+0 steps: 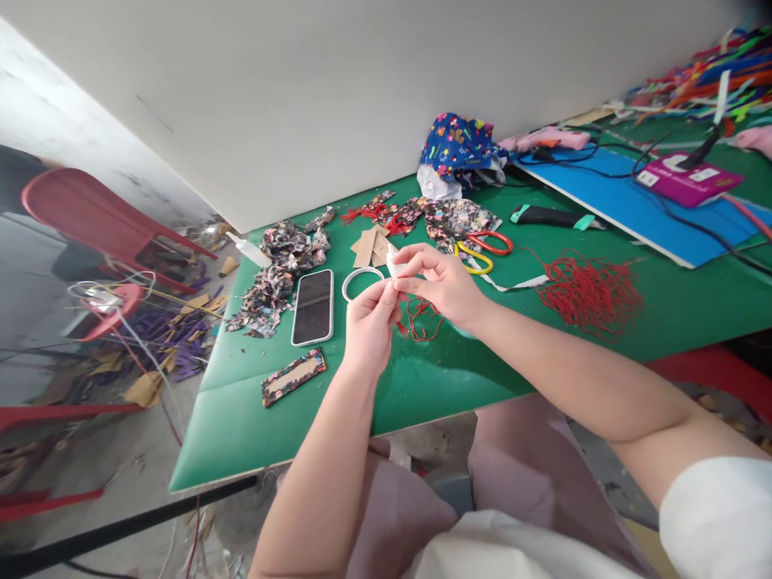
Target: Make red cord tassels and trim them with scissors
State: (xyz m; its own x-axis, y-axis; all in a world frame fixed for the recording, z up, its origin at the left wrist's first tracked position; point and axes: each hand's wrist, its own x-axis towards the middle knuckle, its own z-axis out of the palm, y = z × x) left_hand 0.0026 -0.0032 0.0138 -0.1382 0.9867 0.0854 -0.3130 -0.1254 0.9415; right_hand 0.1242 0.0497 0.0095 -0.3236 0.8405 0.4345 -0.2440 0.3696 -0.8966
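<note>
My left hand (372,318) and my right hand (437,281) meet above the green table (422,370), fingertips pinched together. A small white piece (392,259), perhaps tape or paper, sticks up from between the fingers. A thin white ring (345,283), like a nearly used roll of tape, shows beside my left fingers; I cannot tell whether they touch it. Brown cardboard pieces (365,248) lie just beyond. Below my hands there are loose red cords (422,322). A cardboard strip edged in flowered fabric (293,377) lies toward the front left.
A phone (313,307), crumpled flowered fabric (293,245) and a white bottle (249,250) are on the left. Scissors (482,251), a black-handled cutter (555,215), a red cord heap (588,293) and a blue board (621,197) with a purple power strip (691,178) are on the right.
</note>
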